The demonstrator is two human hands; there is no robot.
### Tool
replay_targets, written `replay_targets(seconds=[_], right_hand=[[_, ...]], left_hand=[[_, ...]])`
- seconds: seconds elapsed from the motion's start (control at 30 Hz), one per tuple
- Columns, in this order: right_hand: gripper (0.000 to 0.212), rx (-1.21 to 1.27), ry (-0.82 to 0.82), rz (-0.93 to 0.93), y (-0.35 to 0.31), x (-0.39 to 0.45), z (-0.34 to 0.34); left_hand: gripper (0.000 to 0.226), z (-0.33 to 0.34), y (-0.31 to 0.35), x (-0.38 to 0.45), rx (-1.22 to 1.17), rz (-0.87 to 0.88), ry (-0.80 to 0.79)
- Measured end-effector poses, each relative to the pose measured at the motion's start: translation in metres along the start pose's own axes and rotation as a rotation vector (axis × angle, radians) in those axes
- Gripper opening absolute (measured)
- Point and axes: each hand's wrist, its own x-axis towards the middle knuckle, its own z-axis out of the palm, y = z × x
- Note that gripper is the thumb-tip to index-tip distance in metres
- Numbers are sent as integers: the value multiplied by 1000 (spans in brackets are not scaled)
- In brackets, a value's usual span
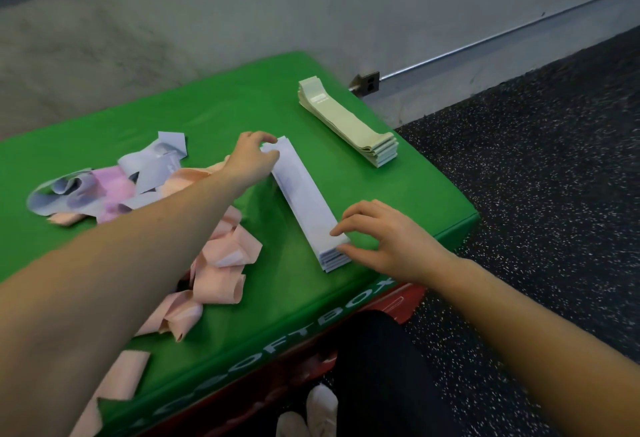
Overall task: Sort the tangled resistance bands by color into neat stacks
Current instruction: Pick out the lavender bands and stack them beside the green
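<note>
On the green surface point(214, 117), I see both hands squaring a stack of lavender bands point(304, 201): my left hand point(251, 156) pinches its far end, my right hand point(384, 239) touches the near end with fingers spread and lightly bent. A finished stack of pale green bands point(346, 121) lies well apart toward the far right corner. To the left, a tangle of peach bands point(214, 263) and loose lavender and pink bands point(104, 187) lies unsorted.
</note>
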Motion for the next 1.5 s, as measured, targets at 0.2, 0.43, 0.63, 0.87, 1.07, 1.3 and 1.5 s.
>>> replay_targets(seconds=[0.2,0.43,0.63,0.87,1.07,1.3,1.5], right_hand=[[18,21,-28,54,-31,4,-8],[16,34,-64,68,-78,18,6],[12,13,-138,68,-112,50,31],[14,59,-166,60,-148,108,71],[15,58,-171,56,-166,173,104],[27,-30,-200,36,-163,243,140],[33,-156,-253,6,-148,290,157]], left_hand=[[19,-31,-15,-69,56,168,29],[16,-82,-64,-152,97,218,161],[17,-122,-131,-198,108,146,255],[20,-154,-206,-233,112,-68,284],[26,-158,-233,-228,46,-106,325],[33,-130,-208,-178,-50,-9,396],[63,-116,-221,-154,128,129,209]])
